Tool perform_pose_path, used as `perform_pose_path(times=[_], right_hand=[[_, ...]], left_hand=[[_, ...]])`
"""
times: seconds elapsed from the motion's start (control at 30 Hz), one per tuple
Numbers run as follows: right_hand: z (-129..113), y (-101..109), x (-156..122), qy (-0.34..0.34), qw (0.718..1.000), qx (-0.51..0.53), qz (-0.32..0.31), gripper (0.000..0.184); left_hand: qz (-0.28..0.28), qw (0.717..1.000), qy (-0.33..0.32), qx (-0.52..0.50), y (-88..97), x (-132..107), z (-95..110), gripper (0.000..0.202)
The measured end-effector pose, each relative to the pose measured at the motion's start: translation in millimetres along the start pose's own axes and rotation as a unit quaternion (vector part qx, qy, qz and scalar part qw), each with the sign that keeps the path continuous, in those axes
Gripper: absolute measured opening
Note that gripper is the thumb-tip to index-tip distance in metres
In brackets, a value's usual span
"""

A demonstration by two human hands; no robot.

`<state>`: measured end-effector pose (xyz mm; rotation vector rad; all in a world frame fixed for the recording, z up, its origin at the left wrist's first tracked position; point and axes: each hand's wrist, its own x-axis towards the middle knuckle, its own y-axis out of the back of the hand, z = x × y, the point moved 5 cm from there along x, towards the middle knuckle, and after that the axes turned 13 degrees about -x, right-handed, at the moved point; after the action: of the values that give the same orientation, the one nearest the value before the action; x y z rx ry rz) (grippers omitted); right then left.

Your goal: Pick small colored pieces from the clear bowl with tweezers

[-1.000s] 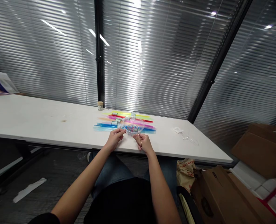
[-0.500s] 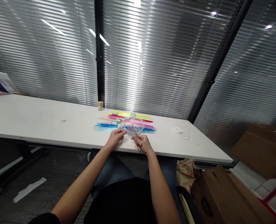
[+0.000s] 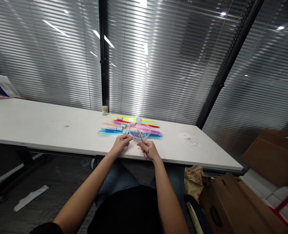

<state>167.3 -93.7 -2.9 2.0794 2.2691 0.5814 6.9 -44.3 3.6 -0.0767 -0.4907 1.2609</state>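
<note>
You sit in an office-type room used as a work space. Glass walls fill the upper half of the frame, covered by closed grey blinds (image 3: 48, 58) and split by black frames (image 3: 103, 55). Strip lights (image 3: 55, 28) reflect in the glass at upper left. A long white table (image 3: 36, 125) runs across the middle, of the plain office kind. Cardboard boxes (image 3: 231, 201) pile up at lower right, and a scrap of paper (image 3: 30, 198) lies on the dark floor (image 3: 61, 175) at lower left.
</note>
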Motion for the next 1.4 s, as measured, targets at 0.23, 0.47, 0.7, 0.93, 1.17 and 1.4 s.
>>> perform_pose_path(times=[0.23,0.47,0.7,0.93,1.17,1.4], right_hand=[[-0.1,0.1,-0.2,-0.006,1.0,-0.002,0.001,0.046],[-0.8,-0.2,-1.1,0.0,1.0,-0.003,-0.001,0.046],[-1.0,-0.2,-0.9,-0.002,1.0,-0.007,0.002,0.046],[-1.3,0.0,-0.5,-0.001,1.0,-0.007,0.004,0.044],[-1.9,-0.4,-1.0,0.002,1.0,-0.006,0.003,0.043],[1.1,0.4,1.5,-0.002,1.0,0.001,0.024,0.04]], left_hand=[[0.0,1.0,0.001,-0.005,-1.4,-0.8,1.4,0.034],[-0.004,1.0,0.004,-0.004,-0.7,0.3,-0.2,0.032],[-0.006,1.0,0.008,0.008,0.0,0.3,-0.2,0.031],[-0.003,1.0,0.008,0.002,0.6,1.5,-1.9,0.03],[-0.006,1.0,0.005,-0.004,0.9,0.9,-1.4,0.032],[0.024,0.996,0.017,-0.079,0.8,0.0,0.9,0.037]])
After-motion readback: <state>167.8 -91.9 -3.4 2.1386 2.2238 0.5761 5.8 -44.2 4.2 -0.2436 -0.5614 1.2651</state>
